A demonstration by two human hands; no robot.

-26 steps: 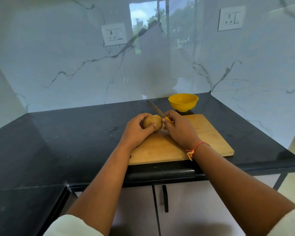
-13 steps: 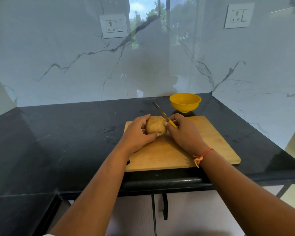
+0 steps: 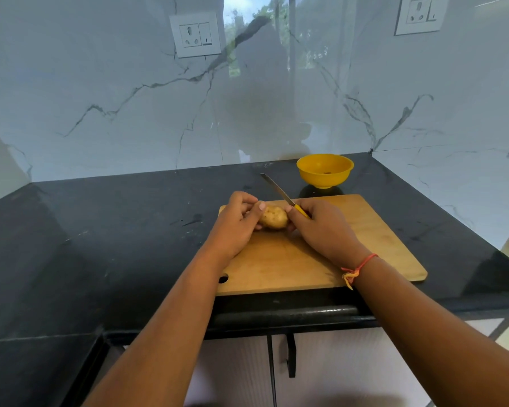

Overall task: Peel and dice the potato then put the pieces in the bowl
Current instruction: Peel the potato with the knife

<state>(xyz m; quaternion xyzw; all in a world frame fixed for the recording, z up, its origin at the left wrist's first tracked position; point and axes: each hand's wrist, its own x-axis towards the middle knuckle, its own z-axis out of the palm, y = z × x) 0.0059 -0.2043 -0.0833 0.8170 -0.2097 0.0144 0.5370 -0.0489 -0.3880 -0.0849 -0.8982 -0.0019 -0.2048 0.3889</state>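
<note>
A brown, unpeeled potato [image 3: 274, 218] lies lengthwise over the far part of the wooden cutting board [image 3: 373, 239]. My left hand [image 3: 236, 222] grips its left end with curled fingers and thumb. My right hand [image 3: 321, 227] holds a knife [image 3: 279, 193] by its yellow handle, fingertips touching the potato's right end. The steel blade points away to the far left, above the counter. A yellow bowl [image 3: 325, 170] stands just behind the board, to the right.
The black stone counter [image 3: 115, 230] runs left and wraps round a corner. Marble walls with two sockets close it off at the back and right. The counter's front edge and cabinet doors lie below the board.
The potato has been turned between my hands so that it lies sideways, and my left thumb now rests on top of it. The camera has tilted slightly.
</note>
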